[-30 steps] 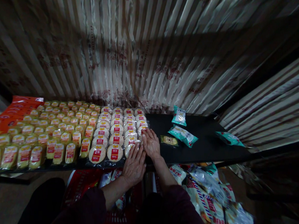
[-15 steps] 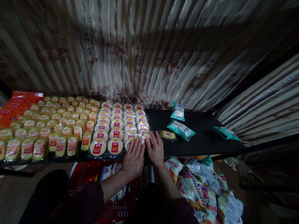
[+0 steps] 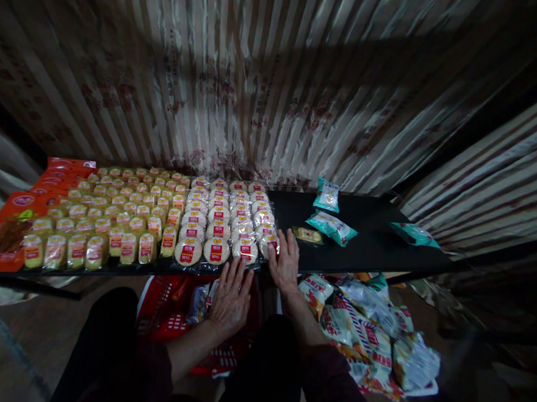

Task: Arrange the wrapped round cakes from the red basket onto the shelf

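Rows of round white rice crackers (image 3: pixel 216 250) in clear wrappers lie overlapping on the black shelf (image 3: pixel 365 255). My left hand (image 3: pixel 231 299) is just in front of the shelf's near edge, fingers stretched out below the third column of crackers, holding nothing. Over the near end of the rightmost column, my right hand (image 3: pixel 286 263) rests with its fingers extended, touching or close to the front rice cracker (image 3: pixel 269 242). To the right of that hand lies a small yellow wrapped cake (image 3: pixel 307 235).
Several rows of yellow wrapped cakes (image 3: pixel 129 247) and orange bags (image 3: pixel 2 233) fill the shelf's left. Teal packets (image 3: pixel 332 228) lie to the right. Beneath the shelf are a red basket (image 3: pixel 162 297) and a pile of snack bags (image 3: pixel 369 334). A striped curtain (image 3: pixel 239 90) hangs behind.
My left hand has drawn back from the front crackers towards me, past the shelf edge. My right hand stays by the rightmost column. The view has shifted slightly left.
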Available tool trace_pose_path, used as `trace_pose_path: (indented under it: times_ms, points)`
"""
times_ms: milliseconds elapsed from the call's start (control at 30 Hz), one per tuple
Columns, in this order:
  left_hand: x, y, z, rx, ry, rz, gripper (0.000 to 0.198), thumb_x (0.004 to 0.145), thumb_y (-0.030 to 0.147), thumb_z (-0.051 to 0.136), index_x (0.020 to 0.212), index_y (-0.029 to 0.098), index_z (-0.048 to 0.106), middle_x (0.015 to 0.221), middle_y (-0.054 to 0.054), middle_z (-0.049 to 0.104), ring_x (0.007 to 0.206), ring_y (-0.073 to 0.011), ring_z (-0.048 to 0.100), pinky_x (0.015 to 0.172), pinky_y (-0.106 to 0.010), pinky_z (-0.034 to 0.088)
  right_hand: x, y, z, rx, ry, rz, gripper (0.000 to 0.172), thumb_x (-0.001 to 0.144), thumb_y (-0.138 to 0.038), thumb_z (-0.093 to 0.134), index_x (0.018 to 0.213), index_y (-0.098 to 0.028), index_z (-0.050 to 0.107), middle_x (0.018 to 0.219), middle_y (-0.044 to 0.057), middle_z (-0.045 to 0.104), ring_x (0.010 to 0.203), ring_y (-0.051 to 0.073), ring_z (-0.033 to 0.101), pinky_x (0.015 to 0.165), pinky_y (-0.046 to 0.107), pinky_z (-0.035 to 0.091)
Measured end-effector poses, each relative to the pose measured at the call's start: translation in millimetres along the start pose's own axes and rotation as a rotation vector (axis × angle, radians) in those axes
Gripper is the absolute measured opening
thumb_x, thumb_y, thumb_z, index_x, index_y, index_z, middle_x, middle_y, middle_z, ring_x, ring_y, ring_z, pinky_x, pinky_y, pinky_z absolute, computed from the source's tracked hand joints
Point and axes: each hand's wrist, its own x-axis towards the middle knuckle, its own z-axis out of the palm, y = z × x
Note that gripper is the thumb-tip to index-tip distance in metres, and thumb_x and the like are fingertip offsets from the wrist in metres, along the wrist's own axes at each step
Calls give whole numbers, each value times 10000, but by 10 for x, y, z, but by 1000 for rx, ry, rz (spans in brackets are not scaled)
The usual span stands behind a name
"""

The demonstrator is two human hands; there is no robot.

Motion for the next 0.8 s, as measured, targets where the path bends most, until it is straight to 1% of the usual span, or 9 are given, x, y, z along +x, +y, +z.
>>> trace_pose_path:
  times_ms: [100,267,367,467,567,633,733,800]
  points:
    - [7,-6,28,-13,-32,-19,585,875,295,451,1421,131,320,1534,-146,221,1429,-312,95,1140,-532,204,-83,-85,-23,-20,14,-48,479,934,-347,358,1394,-216,393,1523,104,272,1396,273,222,1069,503,304]
    - [43,-24,12,-22,-47,-18,560,884,324,440,1392,100,365,1520,-165,251,1427,-311,104,1141,-526,200,-234,-166,-27,-57,-67,-98,443,943,-308,338,1366,-224,440,1462,85,400,1397,252,229,1065,470,310]
    - [54,-31,-12,-28,-37,-4,561,885,335,442,1393,111,364,1523,-171,238,1430,-304,93,1144,-523,190,-273,-200,-50,-104,-75,-96,450,944,-302,336,1379,-225,425,1467,82,394,1406,257,207,1066,476,295]
    - [58,-48,2,-22,-44,11,566,875,335,451,1390,115,369,1527,-166,229,1432,-297,91,1146,-531,176,-293,-291,-93,-152,-81,-110,459,945,-303,342,1388,-206,412,1482,91,370,1419,267,165,1076,484,264]
    - [58,-80,33,-1,-56,20,560,861,328,451,1366,92,401,1527,-161,233,1433,-294,92,1152,-536,147,-338,-421,-113,-157,-129,-179,451,946,-300,344,1384,-221,420,1481,74,376,1422,261,154,1090,482,236]
    - [55,-108,34,12,-54,28,561,863,307,433,1375,84,388,1529,-150,237,1436,-278,90,1159,-518,135,-379,-492,-101,-143,-152,-219,437,944,-298,347,1366,-238,445,1465,56,404,1423,255,150,1100,483,220]
    - [39,-156,-17,14,-40,54,571,874,282,406,1408,92,335,1537,-119,229,1440,-248,75,1167,-495,124,-424,-544,-58,-132,-156,-219,429,942,-302,352,1349,-232,469,1453,61,422,1424,260,144,1107,499,205]
    - [12,-188,-72,8,-30,65,563,878,286,404,1403,93,340,1538,-116,229,1440,-247,69,1167,-500,118,-435,-558,-32,-124,-155,-202,436,941,-305,352,1358,-233,459,1468,71,397,1425,267,140,1102,514,212]
